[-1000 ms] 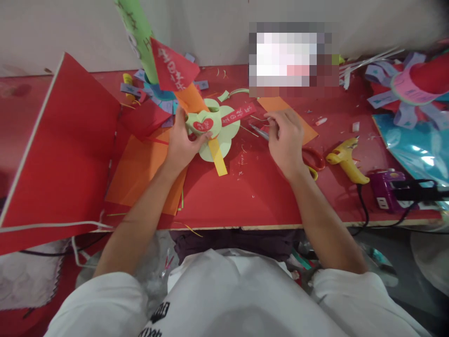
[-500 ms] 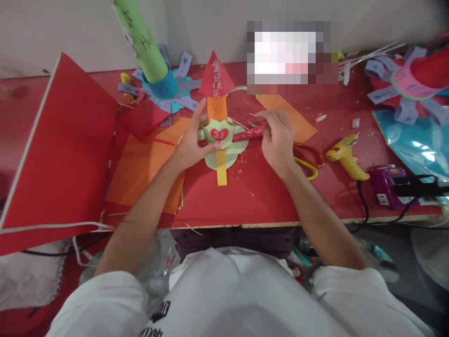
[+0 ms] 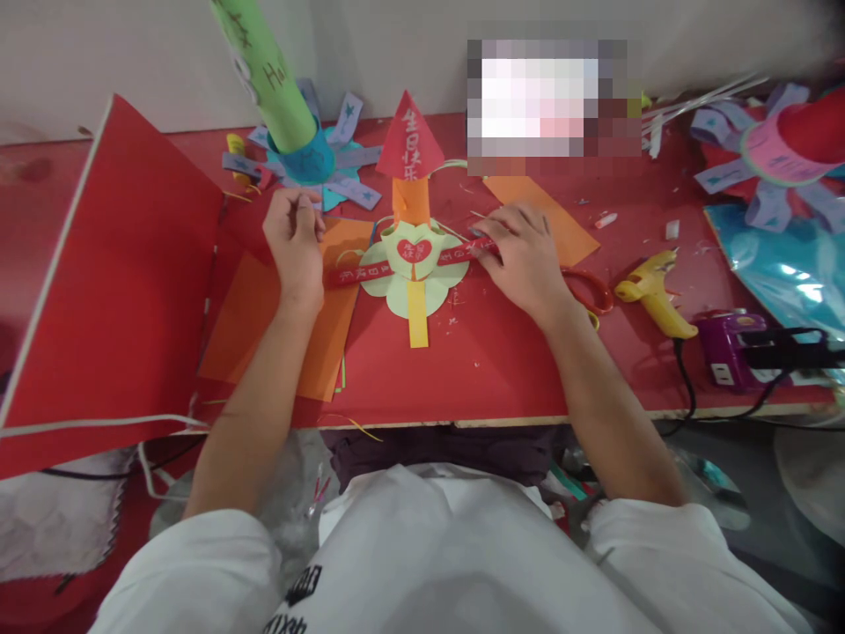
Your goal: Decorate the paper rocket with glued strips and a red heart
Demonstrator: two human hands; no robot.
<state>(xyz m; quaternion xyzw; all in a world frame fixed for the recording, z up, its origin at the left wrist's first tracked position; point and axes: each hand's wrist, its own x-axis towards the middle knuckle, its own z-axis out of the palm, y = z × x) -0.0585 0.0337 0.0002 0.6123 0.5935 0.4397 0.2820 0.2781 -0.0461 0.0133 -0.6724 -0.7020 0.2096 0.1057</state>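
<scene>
A paper rocket stands at the middle of the red table (image 3: pixel 462 370): red cone (image 3: pixel 409 145), orange body (image 3: pixel 410 201), pale green collar with a red heart (image 3: pixel 414 251), and a pale green flower base (image 3: pixel 402 298) with a yellow strip (image 3: pixel 416 321). Red lettered strips stick out to the left (image 3: pixel 353 275) and right (image 3: pixel 455 255). My left hand (image 3: pixel 295 242) is curled shut, its heel by the left strip's end; nothing shows in it. My right hand (image 3: pixel 521 251) is closed down over the right strip's end.
A green tube on a blue base with purple strips (image 3: pixel 290 114) stands behind. A big red card (image 3: pixel 119 282) and orange sheets (image 3: pixel 277 317) lie left. Scissors (image 3: pixel 591 295), a yellow glue gun (image 3: pixel 650 295), a purple power strip (image 3: pixel 726 352) and another paper craft (image 3: pixel 785 150) sit right.
The rocket was tilted in my left hand, then set upright on the table. My left hand let go of the collar and moved left. My right hand laid the red strip flat.
</scene>
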